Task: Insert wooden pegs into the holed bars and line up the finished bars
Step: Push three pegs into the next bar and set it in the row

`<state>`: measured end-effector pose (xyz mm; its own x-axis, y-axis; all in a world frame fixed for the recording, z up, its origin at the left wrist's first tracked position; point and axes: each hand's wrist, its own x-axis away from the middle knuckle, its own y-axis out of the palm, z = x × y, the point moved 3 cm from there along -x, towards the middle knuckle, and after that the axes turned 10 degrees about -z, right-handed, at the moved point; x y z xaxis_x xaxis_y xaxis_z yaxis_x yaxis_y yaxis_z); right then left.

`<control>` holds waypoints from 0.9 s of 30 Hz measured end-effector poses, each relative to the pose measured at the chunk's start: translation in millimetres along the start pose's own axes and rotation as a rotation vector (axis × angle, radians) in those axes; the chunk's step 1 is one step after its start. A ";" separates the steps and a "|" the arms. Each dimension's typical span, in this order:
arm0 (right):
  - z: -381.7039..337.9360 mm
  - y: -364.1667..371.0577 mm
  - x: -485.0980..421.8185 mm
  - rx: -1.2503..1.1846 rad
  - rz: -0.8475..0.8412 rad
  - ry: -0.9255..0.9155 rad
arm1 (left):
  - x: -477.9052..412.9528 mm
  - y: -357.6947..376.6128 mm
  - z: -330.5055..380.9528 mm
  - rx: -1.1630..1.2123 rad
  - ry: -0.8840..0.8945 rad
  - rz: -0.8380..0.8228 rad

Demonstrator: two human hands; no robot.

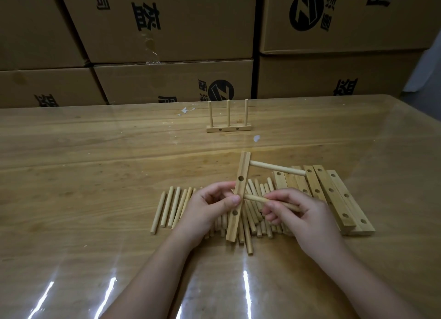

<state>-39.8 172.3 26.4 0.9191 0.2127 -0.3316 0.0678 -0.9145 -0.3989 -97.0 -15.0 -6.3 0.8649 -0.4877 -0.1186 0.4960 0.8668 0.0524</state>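
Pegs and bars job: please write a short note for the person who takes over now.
Left hand holds the bar tilted above the loose pegs. One peg already sits in its top hole.
Right hand holds a second peg, tip at the bar's middle.
Done: one finished bar with three upright pegs, further back on the table.
Left: finish this bar, then the empty bars on the right.

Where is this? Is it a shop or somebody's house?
Probably a small workshop or storeroom. Printed cardboard boxes are stacked behind a wooden table, and loose pegs and holed bars lie there for putting together.
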 end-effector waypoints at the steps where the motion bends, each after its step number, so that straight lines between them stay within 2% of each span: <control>1: 0.2 0.3 0.0 0.000 -0.002 0.002 | -0.1 -0.2 0.2 0.004 -0.004 0.006; 6: -7.1 -2.1 -1.0 0.095 -0.013 -0.017 | -2.1 -1.6 -1.4 0.058 -0.050 0.032; 10: -10.6 -14.4 -1.5 0.268 0.016 -0.042 | -1.1 -4.8 1.6 0.162 -0.046 0.086; 14: -10.8 -18.1 -3.7 0.459 0.009 -0.095 | 0.5 -5.3 6.3 0.153 -0.051 0.099; 22: -7.0 -18.1 -3.4 0.601 -0.010 -0.118 | 1.0 -2.7 9.6 0.184 -0.054 0.099; 27: -5.3 -15.6 -3.6 0.587 -0.007 -0.115 | 1.8 -4.9 8.8 0.169 -0.061 0.085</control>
<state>-42.2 184.0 38.4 0.8691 0.2842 -0.4048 -0.1823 -0.5768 -0.7963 -97.2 -21.1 1.9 0.9046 -0.4236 -0.0466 0.4227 0.8778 0.2256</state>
